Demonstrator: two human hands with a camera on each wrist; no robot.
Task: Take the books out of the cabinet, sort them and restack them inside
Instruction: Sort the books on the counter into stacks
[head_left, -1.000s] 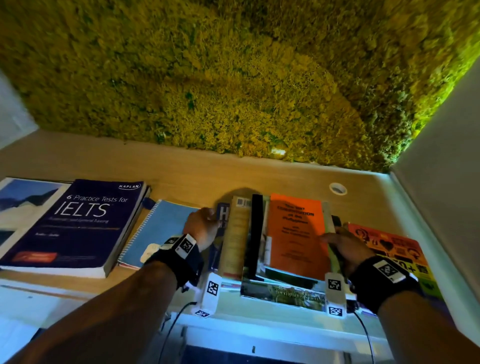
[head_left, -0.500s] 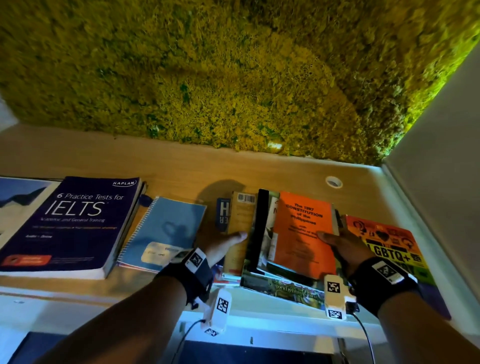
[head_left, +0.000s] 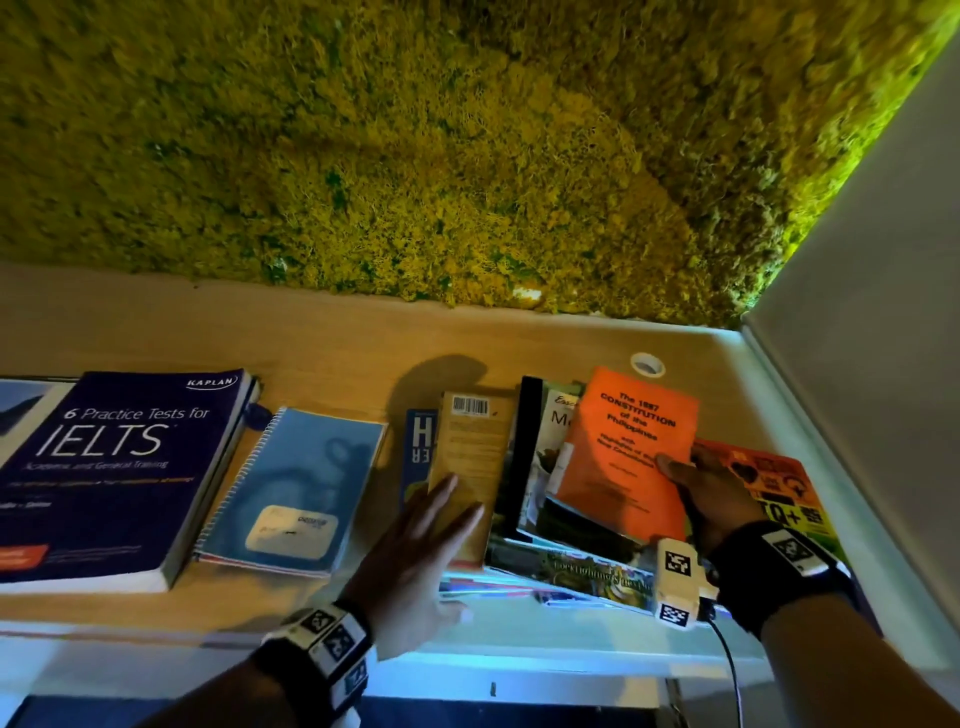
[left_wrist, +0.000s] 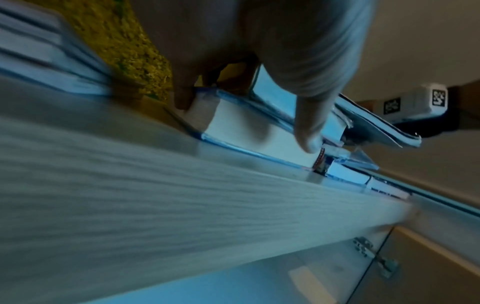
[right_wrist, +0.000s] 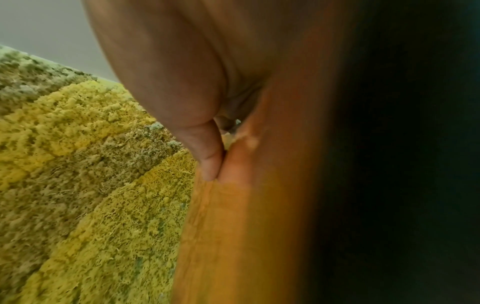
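Books lie on a wooden shelf (head_left: 332, 338). My right hand (head_left: 696, 488) grips a small stack by its right edge, thumb on the top orange booklet (head_left: 623, 441), which also shows in the right wrist view (right_wrist: 233, 205). A black-spined book (head_left: 527, 447) sits under it. My left hand (head_left: 431, 530) lies flat with straight fingers on a yellow-brown book (head_left: 470, 447) with a barcode, seen edge-on in the left wrist view (left_wrist: 233, 123). A blue book (head_left: 415, 441) peeks out to its left. An orange LGBTQ+ book (head_left: 779, 488) lies under my right hand.
Further left lie a blue spiral notebook (head_left: 296, 488) and a thick navy IELTS book (head_left: 114, 467). A green moss wall (head_left: 415, 156) backs the shelf, a white side panel (head_left: 857, 364) closes the right, and a round cable hole (head_left: 647, 364) sits behind the stack.
My left hand let go of the blue book's far end, drew back toward me and flattened on the yellow-brown book. The orange booklet stack tilted and shifted slightly right in my right hand.
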